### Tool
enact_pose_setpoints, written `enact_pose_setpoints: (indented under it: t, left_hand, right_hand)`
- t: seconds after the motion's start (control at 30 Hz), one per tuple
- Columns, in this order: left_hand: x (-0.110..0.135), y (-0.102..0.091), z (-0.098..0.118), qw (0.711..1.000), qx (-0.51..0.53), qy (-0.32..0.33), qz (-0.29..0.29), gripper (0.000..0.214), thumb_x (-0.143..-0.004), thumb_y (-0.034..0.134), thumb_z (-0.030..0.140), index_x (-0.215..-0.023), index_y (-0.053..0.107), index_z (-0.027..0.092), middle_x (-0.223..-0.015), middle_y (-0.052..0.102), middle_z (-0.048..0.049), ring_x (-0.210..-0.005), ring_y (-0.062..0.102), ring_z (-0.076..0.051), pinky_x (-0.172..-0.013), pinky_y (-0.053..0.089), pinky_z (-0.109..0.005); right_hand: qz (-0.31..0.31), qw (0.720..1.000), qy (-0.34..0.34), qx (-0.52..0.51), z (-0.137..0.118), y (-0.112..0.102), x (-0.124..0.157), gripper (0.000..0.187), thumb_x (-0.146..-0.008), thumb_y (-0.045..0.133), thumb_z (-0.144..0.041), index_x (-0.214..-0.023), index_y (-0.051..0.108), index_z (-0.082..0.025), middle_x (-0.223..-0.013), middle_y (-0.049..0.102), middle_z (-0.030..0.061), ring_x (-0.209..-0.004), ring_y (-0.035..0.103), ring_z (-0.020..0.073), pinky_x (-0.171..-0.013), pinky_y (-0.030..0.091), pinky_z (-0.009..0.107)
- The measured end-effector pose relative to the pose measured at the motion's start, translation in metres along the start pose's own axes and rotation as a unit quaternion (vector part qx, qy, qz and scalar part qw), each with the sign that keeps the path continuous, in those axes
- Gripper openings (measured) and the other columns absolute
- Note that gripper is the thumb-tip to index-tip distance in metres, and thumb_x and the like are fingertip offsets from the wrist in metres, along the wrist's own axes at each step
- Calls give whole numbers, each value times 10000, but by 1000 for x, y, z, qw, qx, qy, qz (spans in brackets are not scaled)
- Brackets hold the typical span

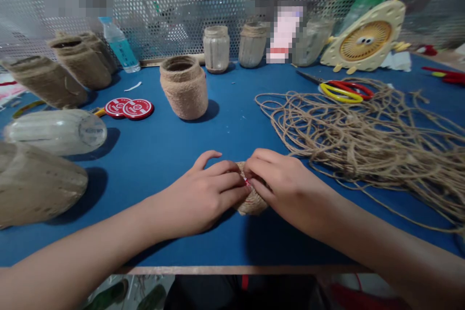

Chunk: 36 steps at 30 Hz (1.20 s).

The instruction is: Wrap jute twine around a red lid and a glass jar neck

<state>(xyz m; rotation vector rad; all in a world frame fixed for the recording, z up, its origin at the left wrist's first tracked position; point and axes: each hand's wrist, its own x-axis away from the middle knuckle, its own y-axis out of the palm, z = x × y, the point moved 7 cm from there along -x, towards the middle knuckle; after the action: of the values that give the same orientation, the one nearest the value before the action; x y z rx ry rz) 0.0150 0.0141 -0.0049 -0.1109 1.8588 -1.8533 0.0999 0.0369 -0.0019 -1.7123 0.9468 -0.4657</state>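
At the near middle of the table, both hands close over a twine-wrapped object, its shape mostly hidden by fingers. My left hand grips its left side, thumb and fingers bent against it and one finger lifted away. Opposite, my right hand has its fingers curled in a pinch on the upper right side. A small pinkish-red bit shows between the fingertips; its kind is unclear. Beyond the hands stands a twine-wrapped jar, upright. A loose heap of brown twine lies right of my right hand.
Yellow-and-red-handled scissors lie on the twine. Red round lids and glass jars, one clear jar on its side, are at left. A yellow fan, a water bottle and more jars line the perforated metal screen.
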Motion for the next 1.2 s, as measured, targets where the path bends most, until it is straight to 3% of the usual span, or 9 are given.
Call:
enact_pose_setpoints:
  t: [0.27,0.53,0.83,1.2]
  left_hand:
    - [-2,-1,8,998,-60,20,21,239,-876,374,174,-1021,560,135,-1005,624,-41,-1069,456,-197,-952,246,-420]
    - [0,-1,9,996,-73,33,26,259,-869,393,175,-1086,530,141,-994,626,-46,-1049,478,-194,-955,250,-429]
    - [-2,-3,6,999,-33,9,17,241,-861,383,176,-1023,560,153,-1057,605,-47,-1053,459,-207,-928,282,-425]
    - [0,-7,4,998,-9,-2,63,174,-841,442,190,-910,600,162,-881,643,-28,-893,538,-146,-912,321,-387]
  right_hand:
    - [-5,1000,10,-4,1,0,0,111,-810,414,-113,-737,488,-150,-743,468,22,-661,453,117,-609,333,249]
    - [8,999,8,-39,6,-8,-4,98,-766,475,-101,-689,496,-158,-689,470,-11,-608,430,91,-563,305,226]
    - [-66,996,-7,-57,4,-6,-2,184,-782,429,-86,-661,548,-158,-821,511,16,-705,494,101,-666,366,245]
    - [-118,991,-46,-32,2,-12,2,158,-785,492,-142,-798,632,-215,-868,537,9,-751,507,129,-700,374,264]
